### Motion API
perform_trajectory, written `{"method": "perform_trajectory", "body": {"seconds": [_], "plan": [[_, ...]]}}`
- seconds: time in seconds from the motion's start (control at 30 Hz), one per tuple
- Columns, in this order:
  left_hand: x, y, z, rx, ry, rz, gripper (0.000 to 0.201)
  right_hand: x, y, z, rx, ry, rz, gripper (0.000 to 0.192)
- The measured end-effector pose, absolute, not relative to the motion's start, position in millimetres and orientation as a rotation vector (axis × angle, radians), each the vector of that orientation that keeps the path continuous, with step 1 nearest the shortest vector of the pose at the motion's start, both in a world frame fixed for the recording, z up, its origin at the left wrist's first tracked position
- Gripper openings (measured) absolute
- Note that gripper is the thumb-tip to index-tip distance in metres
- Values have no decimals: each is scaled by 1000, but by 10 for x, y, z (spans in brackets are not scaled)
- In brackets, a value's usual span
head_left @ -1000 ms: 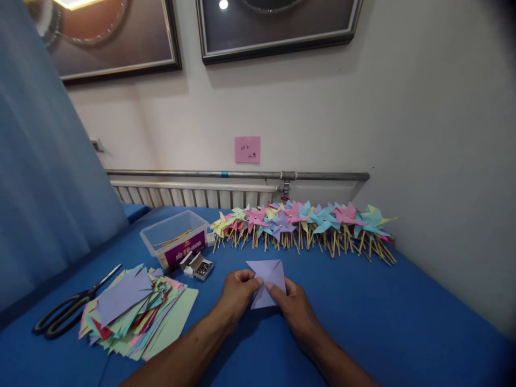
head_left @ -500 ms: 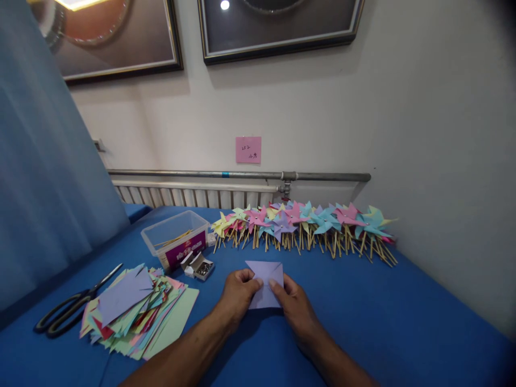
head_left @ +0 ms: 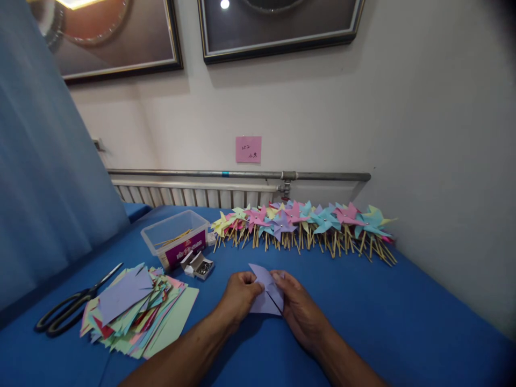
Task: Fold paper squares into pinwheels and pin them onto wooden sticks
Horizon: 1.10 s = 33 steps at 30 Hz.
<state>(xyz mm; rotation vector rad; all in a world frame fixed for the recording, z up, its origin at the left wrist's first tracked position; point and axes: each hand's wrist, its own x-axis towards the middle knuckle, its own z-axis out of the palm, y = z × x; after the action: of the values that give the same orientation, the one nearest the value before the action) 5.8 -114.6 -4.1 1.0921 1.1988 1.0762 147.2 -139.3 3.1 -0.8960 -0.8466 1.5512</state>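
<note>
Blue table (head_left: 382,312), paper square (head_left: 264,293) between hands' grip

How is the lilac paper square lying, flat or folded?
Partly folded: both hands bend flaps of the lilac paper square inward.

— What does the person wear on the arms?
— Nothing: both forearms enter bare from the lower edge of the frame, no sleeves showing.
— And the hands?
— The left hand (head_left: 238,296) and right hand (head_left: 297,312) are bare, without gloves, rings or watch.

lilac paper square (head_left: 265,294), blue tablecloth (head_left: 363,301), pastel pinwheels (head_left: 306,223)
</note>
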Motion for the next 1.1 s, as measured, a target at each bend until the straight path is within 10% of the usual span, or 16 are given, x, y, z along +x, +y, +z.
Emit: {"method": "perform_trajectory", "body": {"seconds": [1.1], "plan": [[58, -1167, -45, 1051, 1076, 1043, 41, 1500, -1226, -202, -1120, -1093, 1238, 34]]}}
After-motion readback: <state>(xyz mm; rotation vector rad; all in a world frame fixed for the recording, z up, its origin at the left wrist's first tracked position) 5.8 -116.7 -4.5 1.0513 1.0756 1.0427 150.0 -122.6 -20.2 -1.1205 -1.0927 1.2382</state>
